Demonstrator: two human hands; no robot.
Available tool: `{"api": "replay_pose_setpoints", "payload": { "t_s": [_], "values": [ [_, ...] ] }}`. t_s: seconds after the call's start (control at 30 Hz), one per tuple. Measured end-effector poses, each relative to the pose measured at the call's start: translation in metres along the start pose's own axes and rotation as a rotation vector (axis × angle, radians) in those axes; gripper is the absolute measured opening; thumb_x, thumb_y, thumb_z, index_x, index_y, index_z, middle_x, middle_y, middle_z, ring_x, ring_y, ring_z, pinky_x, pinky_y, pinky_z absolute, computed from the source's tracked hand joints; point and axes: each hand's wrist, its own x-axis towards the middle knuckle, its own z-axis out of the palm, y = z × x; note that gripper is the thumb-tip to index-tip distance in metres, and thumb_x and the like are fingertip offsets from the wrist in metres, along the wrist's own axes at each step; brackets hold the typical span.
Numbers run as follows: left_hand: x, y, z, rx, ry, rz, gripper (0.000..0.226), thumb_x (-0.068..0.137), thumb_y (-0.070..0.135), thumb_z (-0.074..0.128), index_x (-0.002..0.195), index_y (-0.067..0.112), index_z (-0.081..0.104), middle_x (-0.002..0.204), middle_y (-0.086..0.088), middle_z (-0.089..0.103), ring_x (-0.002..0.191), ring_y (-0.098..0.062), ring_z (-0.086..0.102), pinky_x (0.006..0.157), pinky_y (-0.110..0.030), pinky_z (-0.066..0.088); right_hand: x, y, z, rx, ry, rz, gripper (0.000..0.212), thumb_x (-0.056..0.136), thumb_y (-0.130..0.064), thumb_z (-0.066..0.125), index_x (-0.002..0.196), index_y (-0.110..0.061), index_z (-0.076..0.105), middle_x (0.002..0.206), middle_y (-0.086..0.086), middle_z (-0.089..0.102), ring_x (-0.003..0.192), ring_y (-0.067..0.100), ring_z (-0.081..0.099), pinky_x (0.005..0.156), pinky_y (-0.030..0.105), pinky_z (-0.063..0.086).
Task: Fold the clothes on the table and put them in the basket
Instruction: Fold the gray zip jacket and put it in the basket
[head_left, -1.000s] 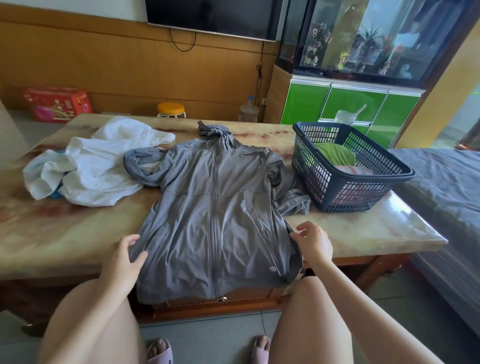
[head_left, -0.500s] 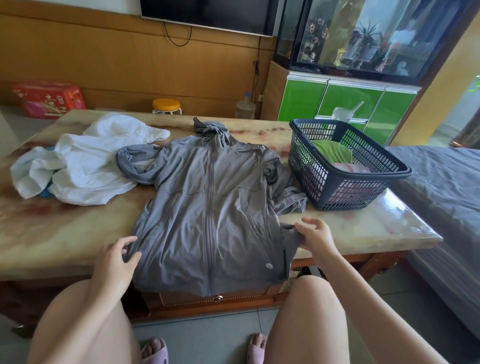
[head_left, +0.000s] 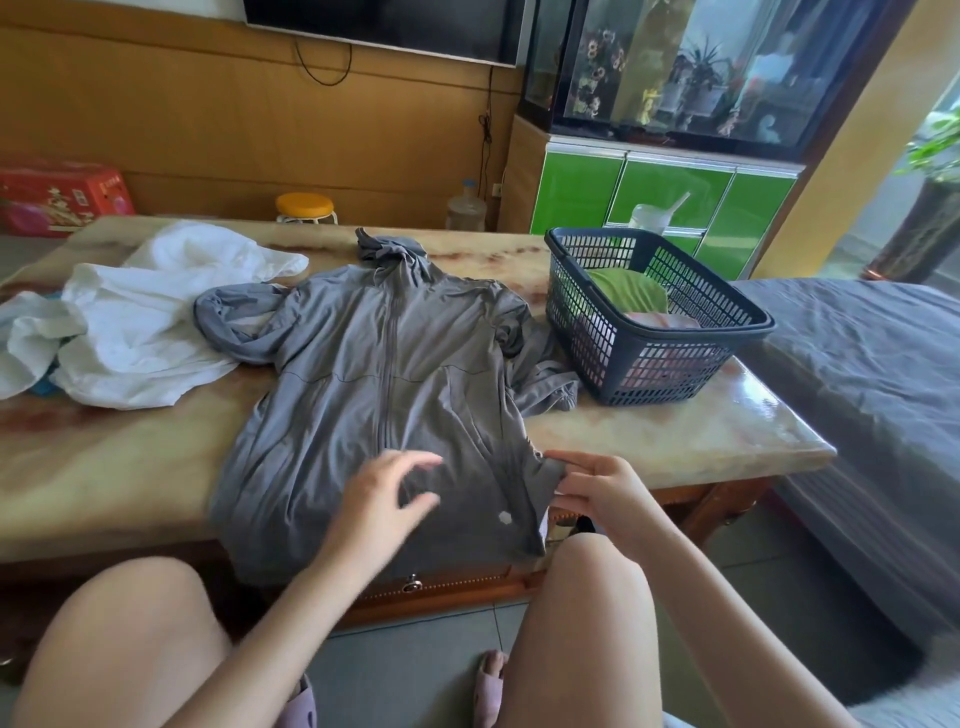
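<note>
Logged a marble-patterned table (head_left: 675, 441) in front of a wood-panelled wall. Found the grey jacket (head_left: 374, 374) laid flat on that table, zip side up, hood bunched at the far end and hem hanging over the near edge. Noted one sleeve lying against the white garment (head_left: 145, 332) and the other crumpled just beside the basket (head_left: 649, 364). Located the basket on the table's right end, with a green cloth (head_left: 628, 288) and a pink cloth (head_left: 660, 319) inside.

Checked for writing. Saw printed marks on the red box (head_left: 57, 195) by the wall, too blurred to read. Saw a small pale logo (head_left: 504, 518) near the jacket hem, with no letters legible.

Recorded the hands apart. Found the right hand (head_left: 597, 488) pinching the jacket's side edge near the hem between thumb and fingers. Found the left hand (head_left: 379, 499) over the jacket's lower front, fingers spread and motion-blurred; could not tell whether it touched the cloth.

Noted limits of view. Saw only a corner of a blue item (head_left: 44, 387) under the white garment. Saw the screen (head_left: 384, 26) cut off at the top edge and the grey bed (head_left: 872, 374) cut off at the right. Could not make out the lower contents of the basket through its mesh.
</note>
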Motion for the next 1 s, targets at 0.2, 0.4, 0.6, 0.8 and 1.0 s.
{"api": "replay_pose_setpoints", "payload": {
  "t_s": [0.2,0.4,0.6,0.8,1.0],
  "values": [
    [0.006,0.071,0.075,-0.201,-0.109,-0.054,0.066,0.066,0.037,0.082,0.123,0.025,0.05,0.119,0.011,0.053,0.108,-0.006,0.05,0.092,-0.027,0.044,-0.011,0.008,-0.001,-0.169,0.186,-0.215,0.023,0.087,0.005,0.057,0.094,-0.009,0.074,0.077,0.011,0.074,0.07,0.026,0.071,0.069,0.043,0.06],
    [0.026,0.074,0.085,-0.371,-0.035,-0.138,0.008,0.084,0.02,0.069,0.089,0.024,0.065,0.08,0.01,0.069,0.078,-0.004,0.065,0.077,-0.035,0.055,-0.005,0.013,-0.01,-0.505,0.325,-0.431,0.015,0.081,-0.018,0.074,0.079,-0.034,0.072,0.099,-0.013,0.064,0.093,0.009,0.057,0.08,0.027,0.047],
    [0.026,0.078,0.07,-0.495,-0.01,-0.05,0.013,0.089,0.009,0.062,0.089,0.02,0.067,0.084,0.007,0.07,0.079,-0.002,0.064,0.075,-0.017,0.051,0.003,0.022,-0.008,-0.483,0.147,-0.383,0.022,0.08,-0.018,0.074,0.096,-0.033,0.072,0.097,-0.017,0.071,0.095,0.002,0.065,0.084,0.028,0.053],
    [0.027,0.072,0.062,-0.528,-0.008,-0.061,0.011,0.09,0.009,0.061,0.091,0.016,0.069,0.084,0.007,0.07,0.079,-0.001,0.064,0.073,-0.013,0.048,0.004,0.02,0.002,-0.465,0.313,-0.353,0.011,0.078,-0.005,0.069,0.072,-0.014,0.067,0.069,-0.002,0.069,0.069,0.02,0.065,0.064,0.034,0.051],
    [0.053,0.041,0.053,-0.3,-0.038,0.027,0.023,0.094,0.009,0.052,0.105,0.02,0.07,0.103,0.007,0.067,0.097,-0.006,0.061,0.088,-0.023,0.047,-0.043,0.019,0.003,-0.389,0.351,-0.333,0.019,0.077,-0.004,0.073,0.063,-0.012,0.062,0.059,0.0,0.067,0.057,0.014,0.064,0.057,0.028,0.05]
  ]
}}
